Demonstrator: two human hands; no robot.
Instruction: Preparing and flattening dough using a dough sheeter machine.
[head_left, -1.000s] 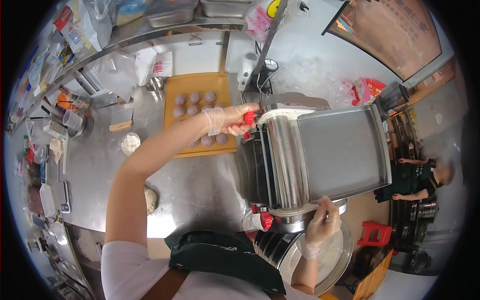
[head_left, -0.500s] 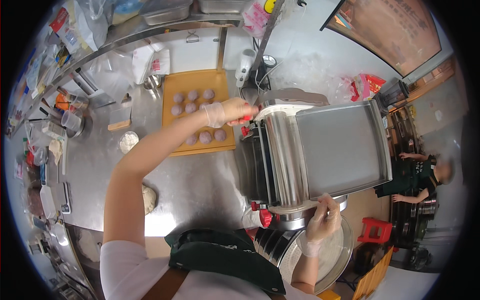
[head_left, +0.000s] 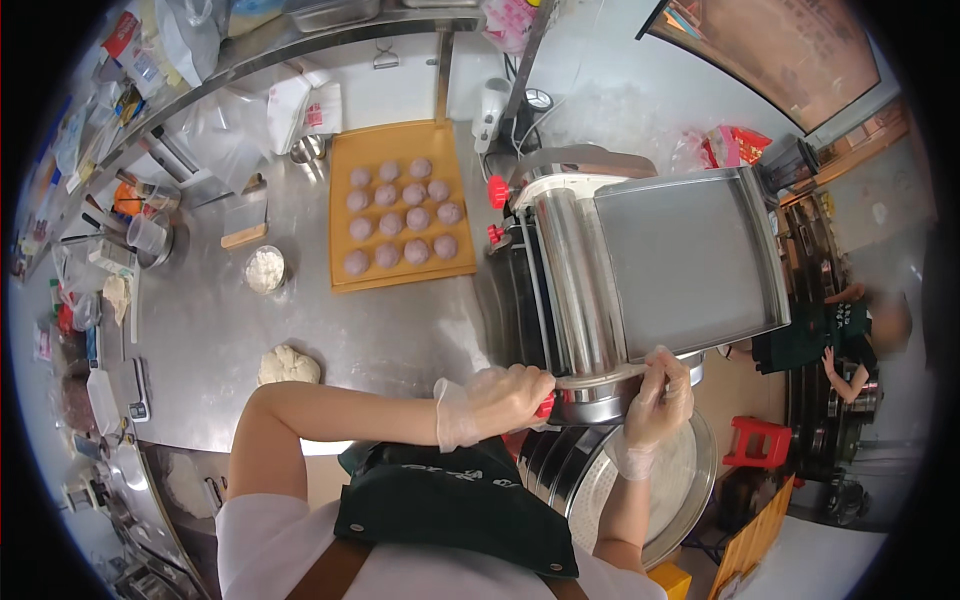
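My gloved left hand (head_left: pixel 510 400) is closed round the red knob (head_left: pixel 545 404) at the near end of a steel dough roller machine (head_left: pixel 575 280). My gloved right hand (head_left: pixel 660 400) pinches the near corner of the machine's flat metal tray (head_left: pixel 690 260). Further up, another red knob (head_left: pixel 497 191) sticks out from the machine's far end. Several pale purple balls (head_left: pixel 390 225) lie on a yellow board (head_left: pixel 340 280) left of the machine. A lump of dough (head_left: pixel 289 369) rests on the steel counter behind my left forearm, with a bowl of white powder (head_left: pixel 265 270) beyond it.
A wood-handled scraper (head_left: pixel 243 230), tool containers (head_left: pixel 150 235) and plastic bags line the counter's back and left. Below the machine are round steamers (head_left: pixel 660 480) and a red stool (head_left: pixel 757 440). A co-worker (head_left: pixel 830 335) in dark green stands at the right.
My left hand has moved down from the far red knob to the near one. My right hand stays at the tray corner. The co-worker's arms have moved.
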